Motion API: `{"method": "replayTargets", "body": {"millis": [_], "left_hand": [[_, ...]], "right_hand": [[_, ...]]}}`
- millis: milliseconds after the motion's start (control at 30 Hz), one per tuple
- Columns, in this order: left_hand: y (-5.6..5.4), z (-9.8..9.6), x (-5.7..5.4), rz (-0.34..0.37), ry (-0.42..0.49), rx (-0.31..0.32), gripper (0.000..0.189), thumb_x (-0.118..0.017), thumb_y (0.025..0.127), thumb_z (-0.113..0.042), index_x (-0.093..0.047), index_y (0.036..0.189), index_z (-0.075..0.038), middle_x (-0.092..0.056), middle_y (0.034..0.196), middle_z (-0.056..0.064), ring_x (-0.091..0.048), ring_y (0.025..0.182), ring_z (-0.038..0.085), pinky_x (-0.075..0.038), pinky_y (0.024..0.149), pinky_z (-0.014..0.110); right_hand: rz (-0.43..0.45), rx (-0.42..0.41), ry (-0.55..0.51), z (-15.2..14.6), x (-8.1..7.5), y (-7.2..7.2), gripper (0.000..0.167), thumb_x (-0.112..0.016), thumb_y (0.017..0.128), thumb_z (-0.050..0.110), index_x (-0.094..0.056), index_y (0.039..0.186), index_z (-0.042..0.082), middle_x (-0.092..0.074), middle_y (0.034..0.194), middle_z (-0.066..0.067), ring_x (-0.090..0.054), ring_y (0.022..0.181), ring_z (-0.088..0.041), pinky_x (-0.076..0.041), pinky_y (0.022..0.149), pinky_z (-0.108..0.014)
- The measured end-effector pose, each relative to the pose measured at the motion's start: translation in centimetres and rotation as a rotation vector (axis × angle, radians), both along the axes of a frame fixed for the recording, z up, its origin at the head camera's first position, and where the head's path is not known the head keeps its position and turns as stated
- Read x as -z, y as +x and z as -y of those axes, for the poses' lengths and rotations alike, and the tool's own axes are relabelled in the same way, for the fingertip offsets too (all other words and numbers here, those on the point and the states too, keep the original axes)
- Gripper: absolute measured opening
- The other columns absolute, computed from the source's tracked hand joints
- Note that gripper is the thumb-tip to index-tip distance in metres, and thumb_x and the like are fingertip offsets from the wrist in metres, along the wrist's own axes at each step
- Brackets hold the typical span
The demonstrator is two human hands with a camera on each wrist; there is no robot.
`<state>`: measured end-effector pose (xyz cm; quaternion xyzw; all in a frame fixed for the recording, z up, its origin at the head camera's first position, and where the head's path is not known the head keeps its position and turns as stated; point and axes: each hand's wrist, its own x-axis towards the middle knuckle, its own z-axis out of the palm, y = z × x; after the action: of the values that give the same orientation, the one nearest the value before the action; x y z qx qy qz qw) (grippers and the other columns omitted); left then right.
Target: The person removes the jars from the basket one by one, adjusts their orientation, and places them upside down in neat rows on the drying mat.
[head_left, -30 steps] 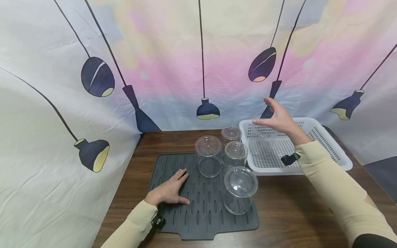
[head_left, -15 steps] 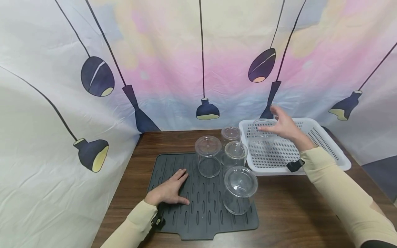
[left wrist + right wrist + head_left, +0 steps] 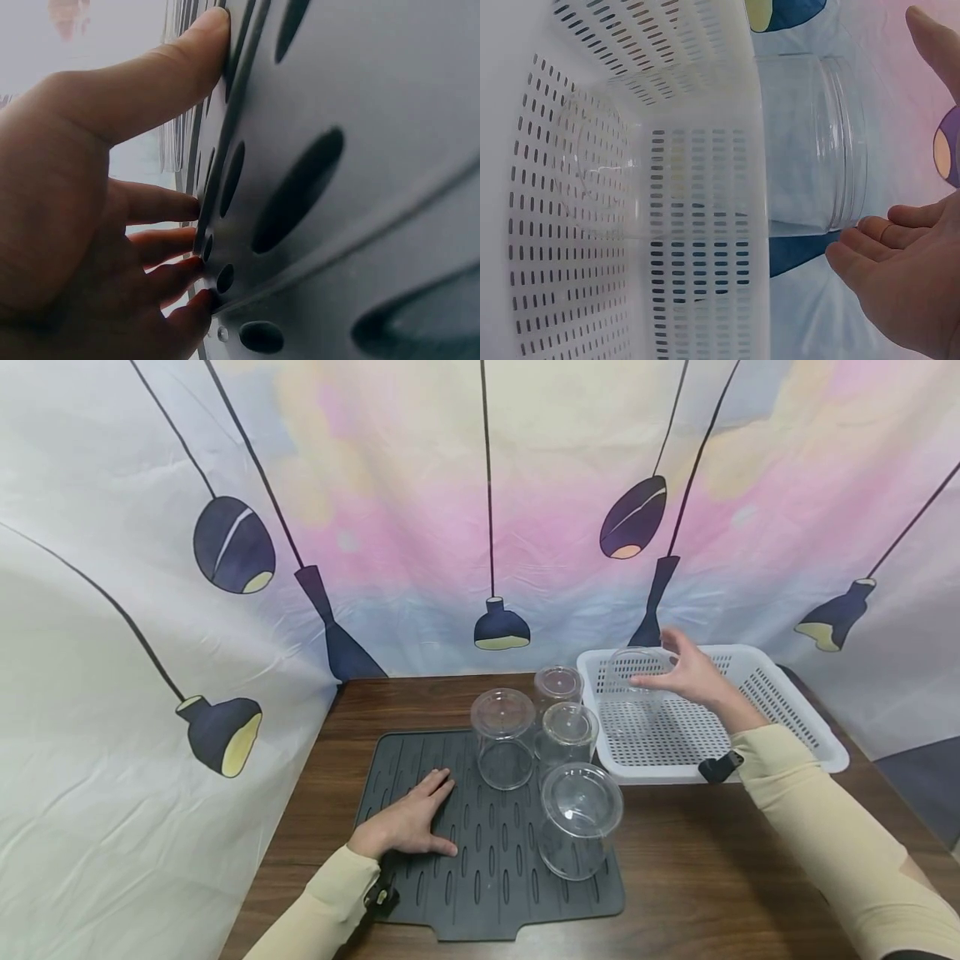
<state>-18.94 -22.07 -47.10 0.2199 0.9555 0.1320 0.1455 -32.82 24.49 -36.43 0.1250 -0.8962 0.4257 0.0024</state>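
Observation:
My left hand (image 3: 408,818) rests spread on a dark grey drying mat (image 3: 476,893), its fingertips against the slotted surface in the left wrist view. My right hand (image 3: 693,672) is over the white basket (image 3: 720,774), thumb and fingers apart around the top of a clear jar (image 3: 630,668) that stands in it. In the right wrist view, the fingertips (image 3: 844,259) come right at the lid end of the jar (image 3: 802,142), while the thumb stands away from it. On and behind the mat are several clear lidded jars (image 3: 581,814), the closest one largest.
The basket stands at the back right of the brown wooden table (image 3: 682,868), close to the jars. A fabric backdrop (image 3: 420,543) printed with hanging lamps rises behind the table. Another jar (image 3: 558,681) stands at the back, near the basket's left wall.
My right hand has lowered and shifted slightly right, coming down around the top of the jar in the basket. The left hand has stayed in place on the mat.

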Motion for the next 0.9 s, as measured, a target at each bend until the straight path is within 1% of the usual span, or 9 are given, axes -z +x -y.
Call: {"method": "replayTargets", "body": {"millis": [167, 433, 567, 767, 900], "left_hand": [[0.0, 0.0, -0.1, -0.007, 0.004, 0.002, 0.107, -0.080, 0.072, -0.055, -0.031, 0.152, -0.003, -0.017, 0.162, 0.016, -0.015, 0.149, 0.035, -0.031, 0.114, 0.052], [0.0, 0.0, 0.1, -0.010, 0.007, 0.008, 0.107, -0.080, 0.073, -0.056, -0.031, 0.152, -0.002, -0.018, 0.162, 0.016, -0.015, 0.149, 0.036, -0.031, 0.114, 0.053], [0.0, 0.1, 0.2, -0.014, 0.008, 0.010, 0.108, -0.080, 0.072, -0.056, -0.032, 0.152, -0.002, -0.018, 0.161, 0.017, -0.015, 0.149, 0.036, -0.031, 0.113, 0.053], [0.0, 0.1, 0.2, -0.013, 0.005, 0.014, 0.108, -0.079, 0.072, -0.057, -0.031, 0.152, -0.002, -0.018, 0.161, 0.017, -0.015, 0.149, 0.036, -0.031, 0.114, 0.052], [0.0, 0.1, 0.1, -0.010, 0.005, 0.012, 0.108, -0.080, 0.072, -0.056, -0.032, 0.152, -0.002, -0.018, 0.161, 0.017, -0.015, 0.149, 0.036, -0.031, 0.114, 0.052]], "right_hand": [[0.058, -0.012, 0.007, -0.5, 0.1, -0.1, 0.116, -0.082, 0.078, 0.036, -0.004, 0.155, -0.001, -0.016, 0.158, -0.028, -0.021, 0.144, -0.048, -0.022, 0.114, -0.060], [0.121, -0.059, 0.024, -0.9, 0.3, -0.5, 0.110, -0.081, 0.080, 0.036, -0.010, 0.153, -0.006, -0.017, 0.157, -0.030, -0.018, 0.145, -0.047, -0.020, 0.115, -0.061], [0.131, -0.076, 0.040, -0.8, 0.4, -0.6, 0.110, -0.081, 0.080, 0.037, -0.011, 0.153, -0.007, -0.017, 0.157, -0.031, -0.019, 0.144, -0.047, -0.019, 0.114, -0.062], [0.132, -0.105, 0.064, -0.8, 0.5, -1.0, 0.114, -0.083, 0.078, 0.035, -0.008, 0.153, -0.008, -0.017, 0.156, -0.032, -0.019, 0.144, -0.048, -0.019, 0.114, -0.063], [0.149, -0.122, 0.049, -0.8, 0.7, -1.4, 0.115, -0.084, 0.076, 0.031, -0.008, 0.153, -0.008, -0.016, 0.157, -0.032, -0.017, 0.145, -0.047, -0.018, 0.116, -0.060]]}}
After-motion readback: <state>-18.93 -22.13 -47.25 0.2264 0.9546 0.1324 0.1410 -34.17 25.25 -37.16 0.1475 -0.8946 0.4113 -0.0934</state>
